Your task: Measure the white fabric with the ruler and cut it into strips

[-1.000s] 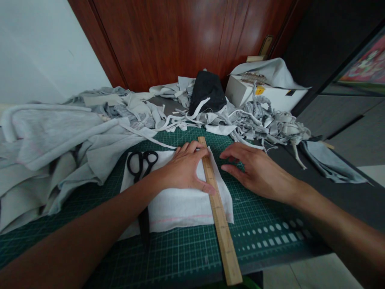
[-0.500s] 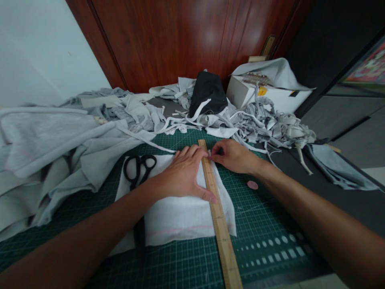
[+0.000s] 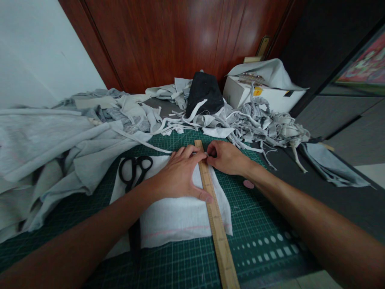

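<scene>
black scissors (image 3: pixel 135 237) lie under left forearm (image 3: pixel 102 222), left grip (image 3: pixel 183 174) splayed over ruler (image 3: pixel 217 220), right grip (image 3: pixel 225 157) pinched shut, contents unclear.

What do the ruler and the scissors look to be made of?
The ruler looks like unpainted wood, going by its pale tan colour. The scissors have smooth black loops, perhaps plastic or coated metal; their dark blades are probably metal, though the shading hides the finish.

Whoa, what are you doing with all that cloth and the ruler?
The person's left hand presses a wooden ruler down on a white cloth. The right hand pinches its fingers together by the ruler's far end; whether they hold anything is hard to see. Black scissors lie partly under the left arm, and a pink disc sits on the green mat.
</scene>
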`<state>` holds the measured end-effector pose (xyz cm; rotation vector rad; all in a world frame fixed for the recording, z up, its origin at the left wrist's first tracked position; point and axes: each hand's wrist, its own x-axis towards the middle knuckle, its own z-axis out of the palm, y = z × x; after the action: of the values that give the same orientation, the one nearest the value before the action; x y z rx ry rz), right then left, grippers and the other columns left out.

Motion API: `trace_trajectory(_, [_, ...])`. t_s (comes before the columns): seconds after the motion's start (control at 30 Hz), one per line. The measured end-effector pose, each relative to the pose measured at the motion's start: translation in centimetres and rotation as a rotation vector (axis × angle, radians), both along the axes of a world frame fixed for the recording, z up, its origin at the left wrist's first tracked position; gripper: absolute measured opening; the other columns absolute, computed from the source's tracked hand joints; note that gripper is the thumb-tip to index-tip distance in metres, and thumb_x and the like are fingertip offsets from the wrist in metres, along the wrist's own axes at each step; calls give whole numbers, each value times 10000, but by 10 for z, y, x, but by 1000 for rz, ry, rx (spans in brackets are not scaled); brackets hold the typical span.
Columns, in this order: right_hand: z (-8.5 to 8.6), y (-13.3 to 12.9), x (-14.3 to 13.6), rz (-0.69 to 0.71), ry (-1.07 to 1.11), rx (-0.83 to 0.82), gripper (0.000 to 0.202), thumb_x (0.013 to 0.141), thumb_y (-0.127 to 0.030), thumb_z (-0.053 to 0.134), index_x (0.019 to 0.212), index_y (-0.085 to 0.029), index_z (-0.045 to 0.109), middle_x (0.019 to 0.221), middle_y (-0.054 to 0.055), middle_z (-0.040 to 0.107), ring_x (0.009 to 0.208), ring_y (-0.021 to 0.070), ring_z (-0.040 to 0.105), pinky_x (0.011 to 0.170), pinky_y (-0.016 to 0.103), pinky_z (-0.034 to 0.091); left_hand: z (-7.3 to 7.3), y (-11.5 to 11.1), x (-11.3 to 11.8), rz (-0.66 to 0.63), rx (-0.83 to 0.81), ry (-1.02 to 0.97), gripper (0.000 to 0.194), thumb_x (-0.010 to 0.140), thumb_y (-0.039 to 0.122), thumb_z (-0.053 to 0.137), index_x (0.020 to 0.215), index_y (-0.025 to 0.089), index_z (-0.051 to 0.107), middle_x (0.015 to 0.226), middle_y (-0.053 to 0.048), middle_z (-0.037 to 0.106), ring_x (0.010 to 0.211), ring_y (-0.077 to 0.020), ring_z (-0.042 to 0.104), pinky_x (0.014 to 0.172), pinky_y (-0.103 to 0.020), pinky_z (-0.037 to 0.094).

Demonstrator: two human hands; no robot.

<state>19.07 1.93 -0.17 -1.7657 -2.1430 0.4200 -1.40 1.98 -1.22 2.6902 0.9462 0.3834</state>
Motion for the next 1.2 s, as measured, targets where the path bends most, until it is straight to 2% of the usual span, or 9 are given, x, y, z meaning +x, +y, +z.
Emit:
trace_trajectory(0.1, [-2,0,1,2,2,12,94,864,-212,715,938,-167,681,945,94,756,808,218,656,681,311,439,0,0,0,18,-12,-6,1225,507,888,822,1475,195,533,1459,-163,504,1343,-403,475,1168,-578,396])
trace_trajectory(0.33, [-1,-4,1,40,-11,48,230,880,-234,690,1095,-156,667,1021,91,730,792,192,615,687,300,423,-2,0,-1,16,2,-23,1189,502,869,837,1449,207,558,1457,-153,511,1343,-396,482,1169,-570,410])
trace_trajectory(0.6, [2,3,1,5,33,-5,139,886,-228,693,1005,-158,699,934,78,743,766,191,618,639,291,408,-2,1,0,4,10,-23,1177,518,866,838,1433,177,568,1488,-167,492,1369,-400,469,1186,-567,393])
trace_trajectory(0.73, [4,10,3,1,82,-35,87,918,-179,654,967,-144,718,838,61,740,718,169,629,620,270,414,0,1,0,-2,-6,-17,1123,529,871,830,1411,214,604,1468,-163,493,1357,-412,472,1174,-586,393])
trace_trajectory(0.97, [-6,10,6,22,69,45,87,943,-183,678,1005,-154,733,856,49,761,706,160,630,617,268,397,-1,1,-1,4,-21,-19,1108,525,873,829,1412,250,599,1451,-157,475,1340,-422,480,1163,-599,397])
trace_trajectory(1.2, [-6,9,5,-4,47,42,78,941,-198,694,981,-154,745,867,66,777,729,176,651,628,273,409,2,0,-2,-3,-26,-33,1085,530,856,842,1399,255,595,1429,-146,492,1355,-414,480,1174,-579,397])
